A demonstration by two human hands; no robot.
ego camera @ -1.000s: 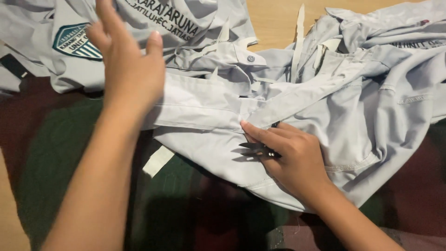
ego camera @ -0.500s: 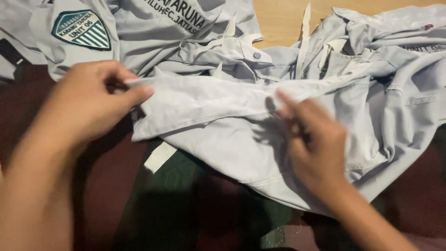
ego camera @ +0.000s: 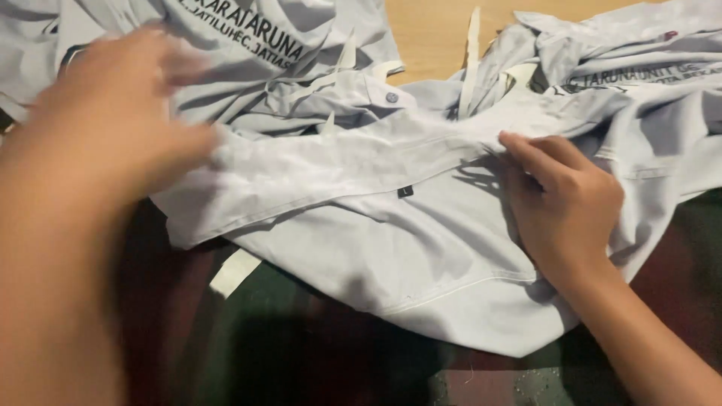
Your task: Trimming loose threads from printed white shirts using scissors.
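Observation:
A light grey shirt (ego camera: 391, 248) lies spread and partly folded over on a dark red and green cloth (ego camera: 301, 353). My right hand (ego camera: 564, 203) rests on its right part, fingertips curled onto a raised fold of the fabric. My left hand (ego camera: 113, 128) is blurred at the left, at the left end of the same folded band; its grip is not clear. A small black tag (ego camera: 405, 192) and a button (ego camera: 391, 98) show on the shirt.
More grey garments with black lettering are piled at the top left (ego camera: 248, 45) and top right (ego camera: 624, 75). White fabric strips (ego camera: 237, 271) lie among them. A wooden floor (ego camera: 429, 30) shows at the top.
My left hand came down from above the pile to the shirt's left edge. My right hand shifted from the lower hem up to the fold. The folded band now lies stretched between them.

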